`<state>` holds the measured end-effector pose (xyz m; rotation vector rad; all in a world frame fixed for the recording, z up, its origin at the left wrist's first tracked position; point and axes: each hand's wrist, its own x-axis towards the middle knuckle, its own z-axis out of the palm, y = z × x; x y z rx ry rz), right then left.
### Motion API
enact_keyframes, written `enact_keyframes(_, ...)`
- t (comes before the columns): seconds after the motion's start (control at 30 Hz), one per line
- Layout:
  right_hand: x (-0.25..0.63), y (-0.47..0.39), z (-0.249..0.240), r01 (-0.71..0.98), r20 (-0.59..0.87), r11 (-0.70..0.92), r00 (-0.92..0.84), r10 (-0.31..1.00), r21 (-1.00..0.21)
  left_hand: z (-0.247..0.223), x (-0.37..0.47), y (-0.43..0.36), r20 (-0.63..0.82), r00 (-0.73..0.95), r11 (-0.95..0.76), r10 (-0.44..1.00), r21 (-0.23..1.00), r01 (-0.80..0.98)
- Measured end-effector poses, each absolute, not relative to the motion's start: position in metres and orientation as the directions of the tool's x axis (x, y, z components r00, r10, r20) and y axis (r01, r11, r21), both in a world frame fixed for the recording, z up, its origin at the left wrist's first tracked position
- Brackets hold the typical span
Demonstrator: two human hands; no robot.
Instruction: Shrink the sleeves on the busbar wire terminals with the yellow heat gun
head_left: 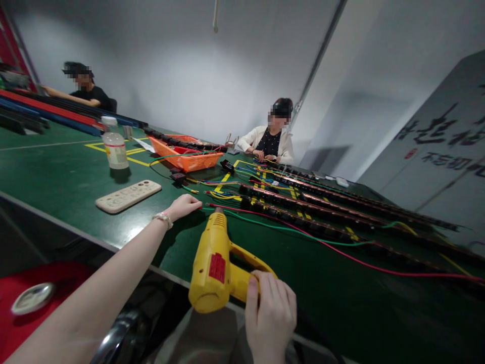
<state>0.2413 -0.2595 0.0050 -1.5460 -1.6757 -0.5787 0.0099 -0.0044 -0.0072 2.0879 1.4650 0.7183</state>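
My right hand [272, 308] is wrapped round the handle of a yellow heat gun [209, 268], which is held just above the table's front edge. The metal nozzle points away from me, towards a red wire [261, 214] and a green wire [280, 227]. Beside the nozzle, my left hand [184, 206] is closed with its fingertips at the ends of these wires; the exact grip is too small to see clearly. Both wires run to the right along dark bars [303, 218] carrying copper-coloured strips. Loose coloured wires with small terminals lie just beyond my left hand.
On the green table [68, 177] are a beige power strip [129, 196], a bottle [114, 146] and an orange basket [200, 162] with a dark bar across it. One person [271, 136] works across the table, another [91, 93] at far left. A red stool [56, 278] stands below.
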Motion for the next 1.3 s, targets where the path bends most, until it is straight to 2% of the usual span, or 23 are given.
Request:
enact_keyframes(0.2,0.22,-0.25,0.0,0.952,0.746,0.195,0.048,0.664,-0.235,-0.008,0.01,-0.002,0.147,0.297,-0.316,0.944,0.666,0.675)
enact_keyframes(0.47,0.226,-0.258,0.001,0.933,0.717,0.269,-0.017,0.697,-0.24,-0.008,0.009,-0.005,0.158,0.301,-0.323,0.94,0.691,0.646)
enact_keyframes(0.8,0.238,-0.255,-0.001,0.936,0.765,0.26,0.017,0.643,-0.239,-0.003,0.01,-0.012,0.164,0.299,-0.327,0.94,0.679,0.657)
enact_keyframes(1.3,0.314,-0.276,0.002,0.993,0.807,0.087,0.012,0.591,-0.079,-0.003,0.01,-0.011,0.095,0.214,-0.217,0.972,0.711,0.669)
